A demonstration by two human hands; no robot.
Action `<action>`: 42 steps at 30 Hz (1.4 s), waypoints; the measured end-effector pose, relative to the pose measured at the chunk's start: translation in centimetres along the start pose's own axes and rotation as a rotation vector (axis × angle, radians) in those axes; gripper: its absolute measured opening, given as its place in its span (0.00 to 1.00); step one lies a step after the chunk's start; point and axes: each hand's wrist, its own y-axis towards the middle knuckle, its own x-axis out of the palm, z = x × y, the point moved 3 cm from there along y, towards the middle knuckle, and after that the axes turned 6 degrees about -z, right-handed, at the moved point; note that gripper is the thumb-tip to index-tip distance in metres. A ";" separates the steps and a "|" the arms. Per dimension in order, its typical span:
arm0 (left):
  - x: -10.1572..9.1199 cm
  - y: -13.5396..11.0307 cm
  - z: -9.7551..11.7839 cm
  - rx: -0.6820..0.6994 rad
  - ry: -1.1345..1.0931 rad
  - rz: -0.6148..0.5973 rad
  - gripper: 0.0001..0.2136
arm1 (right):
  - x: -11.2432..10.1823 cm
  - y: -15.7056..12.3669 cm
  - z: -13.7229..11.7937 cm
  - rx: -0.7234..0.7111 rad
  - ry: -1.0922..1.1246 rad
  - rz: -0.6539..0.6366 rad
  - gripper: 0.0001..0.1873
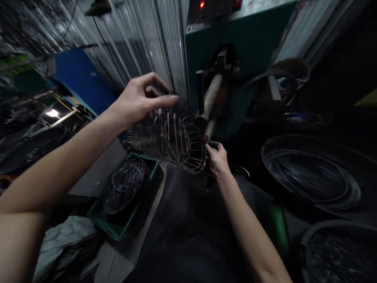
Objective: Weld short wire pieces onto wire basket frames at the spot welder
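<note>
A round wire cage (181, 143) hangs in front of me, just left of the metal arm (209, 104) of a green machine (247, 59). My left hand (141, 100) is raised above the cage, fingers pinched on its upper wires. My right hand (217, 157) grips the cage's lower right rim, close under the tip of the machine's arm. More wire cages (141, 135) lie piled behind the held one.
A green crate (118, 228) at lower left holds a stack of wire rings (125, 184). Dark tubs with coiled wire (312, 173) stand on the right. A corrugated metal wall (141, 43) and a blue panel (82, 78) are behind. A red light (202, 4) glows on the machine.
</note>
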 end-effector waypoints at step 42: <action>0.5 4.1 -4.8 -0.095 -0.232 0.057 0.13 | -2.5 6.7 -5.2 -0.019 -0.083 0.037 0.24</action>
